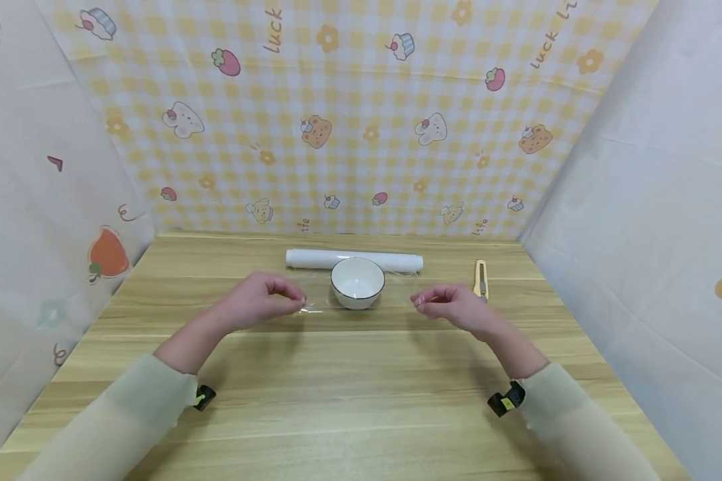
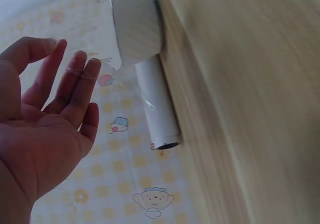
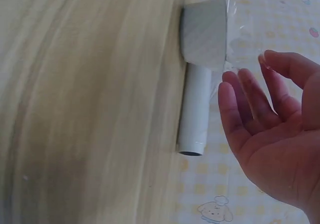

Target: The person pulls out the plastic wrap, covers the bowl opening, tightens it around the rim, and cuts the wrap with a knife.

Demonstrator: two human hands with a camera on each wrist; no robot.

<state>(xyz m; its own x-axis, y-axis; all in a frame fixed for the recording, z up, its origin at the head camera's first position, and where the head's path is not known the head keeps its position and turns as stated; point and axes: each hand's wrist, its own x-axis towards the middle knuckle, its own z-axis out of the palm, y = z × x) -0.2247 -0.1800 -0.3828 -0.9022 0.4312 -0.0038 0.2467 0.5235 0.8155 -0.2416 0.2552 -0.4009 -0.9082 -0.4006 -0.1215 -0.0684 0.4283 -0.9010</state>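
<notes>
A white bowl (image 1: 357, 280) with a dark rim stands upright on the wooden table, in front of a roll of cling film (image 1: 355, 260). Clear cling film (image 1: 314, 310) stretches from the roll toward me, over the bowl. My left hand (image 1: 259, 302) pinches its near edge between thumb and index finger, left of the bowl. On the other side, my right hand (image 1: 453, 307) pinches the opposite corner the same way. Both wrist views show the remaining fingers loosely bent, with the film at the bowl's (image 2: 137, 29) rim. Being transparent, the film's full outline is hard to see.
A yellow utility knife (image 1: 481, 279) lies to the right, just beyond the right hand. Behind the table hangs a checked cloth (image 1: 337, 147) with cartoon prints. Pale cloth sheets (image 1: 656, 220) flank both sides. The wooden table (image 1: 355, 401) extends toward me.
</notes>
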